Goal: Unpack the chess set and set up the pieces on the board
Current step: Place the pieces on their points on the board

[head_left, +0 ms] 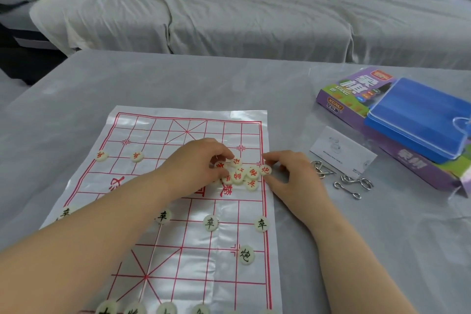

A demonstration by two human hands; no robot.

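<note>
A white plastic board sheet (pixel 178 140) with a red grid lies on the table. A heap of red-lettered round pieces (pixel 242 173) sits near its right edge. My left hand (pixel 198 160) reaches over the heap and pinches a red piece (pixel 219 166). My right hand (pixel 293 176) pinches another red piece (pixel 265 169) at the board's right edge. Two red pieces (pixel 102 155) (pixel 137 156) stand on the left of the far half. Black-lettered pieces (pixel 211 222) (pixel 261 224) (pixel 246 254) stand on the near half, more along the bottom edge.
The purple game box (pixel 356 94) and a blue plastic case (pixel 418 117) lie at the right. A white card (pixel 341 150) and metal wire puzzles (pixel 351 183) lie between them and the board. A grey covered sofa (pixel 229 15) with a small fan stands behind.
</note>
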